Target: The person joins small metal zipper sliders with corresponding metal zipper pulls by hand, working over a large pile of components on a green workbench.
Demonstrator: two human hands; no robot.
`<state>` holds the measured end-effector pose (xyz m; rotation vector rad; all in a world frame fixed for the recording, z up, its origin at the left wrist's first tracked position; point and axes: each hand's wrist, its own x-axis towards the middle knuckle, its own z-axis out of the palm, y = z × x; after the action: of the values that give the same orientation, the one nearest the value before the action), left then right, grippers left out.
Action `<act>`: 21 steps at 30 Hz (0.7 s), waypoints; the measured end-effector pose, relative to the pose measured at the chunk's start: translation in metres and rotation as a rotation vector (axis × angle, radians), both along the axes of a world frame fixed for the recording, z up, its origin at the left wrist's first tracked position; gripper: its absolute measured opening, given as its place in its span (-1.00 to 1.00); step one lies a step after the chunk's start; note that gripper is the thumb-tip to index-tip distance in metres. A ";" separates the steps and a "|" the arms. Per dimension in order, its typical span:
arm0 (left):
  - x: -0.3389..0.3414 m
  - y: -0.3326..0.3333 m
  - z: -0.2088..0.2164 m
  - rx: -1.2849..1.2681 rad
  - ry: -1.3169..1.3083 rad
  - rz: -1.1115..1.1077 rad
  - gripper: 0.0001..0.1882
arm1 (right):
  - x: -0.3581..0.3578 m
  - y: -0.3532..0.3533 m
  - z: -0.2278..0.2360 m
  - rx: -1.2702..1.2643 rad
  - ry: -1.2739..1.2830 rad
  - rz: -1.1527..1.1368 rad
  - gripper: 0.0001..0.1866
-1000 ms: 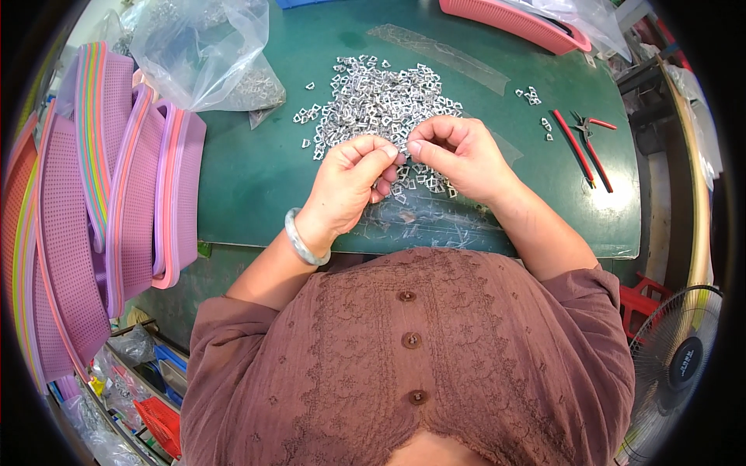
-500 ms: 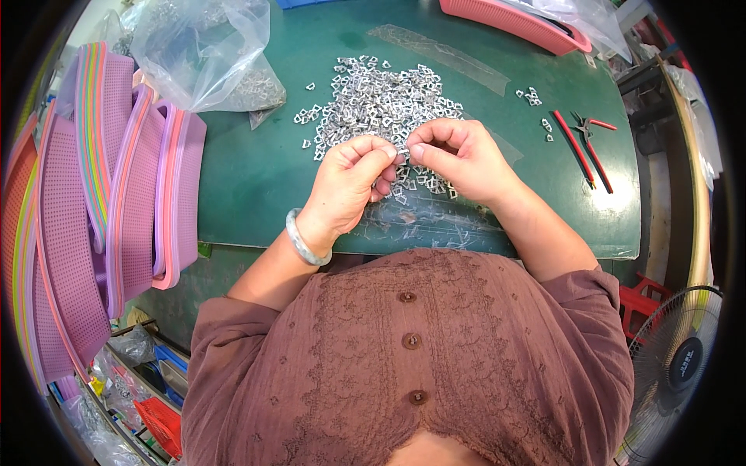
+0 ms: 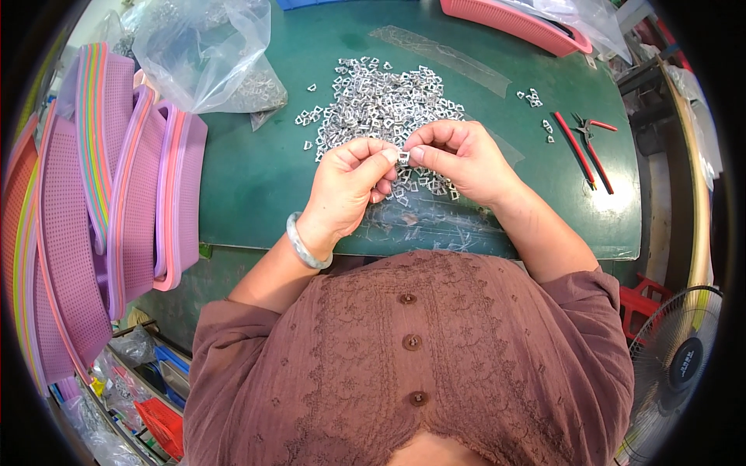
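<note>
Work surface: dark green table mat (image 3: 256, 179), filling the upper centre of the frame.

Left hand (image 3: 350, 186) and right hand (image 3: 458, 159): centre of frame, fingertips meeting, both curled nearly closed and pinching one small silver metal clip (image 3: 403, 158) between thumbs and forefingers. Clip is tiny, bright, roughly square with an open middle.

Heap of clips (image 3: 385, 105): same silver pieces, loosely spread just above the hands, some lying under them.

Bracelet (image 3: 303, 245): pale, on the left wrist.

Clear plastic bag (image 3: 206, 50): upper left, crumpled.

Stacked mesh baskets (image 3: 93, 194): purple and pink, left edge.

Red-handled pliers (image 3: 587, 147): right of the hands, beside a few stray clips.

Pink basket (image 3: 517, 19): top edge.

Fan (image 3: 676, 365): lower right.
</note>
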<state>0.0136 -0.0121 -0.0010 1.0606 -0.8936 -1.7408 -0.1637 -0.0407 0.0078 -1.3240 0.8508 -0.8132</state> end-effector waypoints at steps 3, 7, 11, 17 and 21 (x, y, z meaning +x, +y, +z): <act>0.000 0.000 -0.001 -0.001 0.013 0.003 -0.91 | 0.000 0.000 0.001 -0.016 0.023 -0.003 -0.86; -0.002 0.001 0.000 -0.009 0.013 0.015 -0.92 | 0.000 0.000 0.001 -0.015 0.007 -0.002 -0.86; -0.002 0.001 0.001 -0.012 0.036 0.017 -0.93 | -0.001 -0.002 -0.004 -0.030 -0.039 -0.018 -0.86; 0.009 -0.004 -0.005 0.036 0.306 0.012 -0.89 | -0.011 -0.018 -0.007 -0.532 0.437 -0.191 -0.89; 0.009 -0.004 -0.005 0.083 0.369 0.029 -0.86 | -0.013 -0.018 -0.007 -0.846 0.704 -0.065 -0.90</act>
<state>0.0229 -0.0165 -0.0055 0.7629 -0.5760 -1.8822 -0.1771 -0.0582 0.0006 -2.4272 1.1463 -0.7903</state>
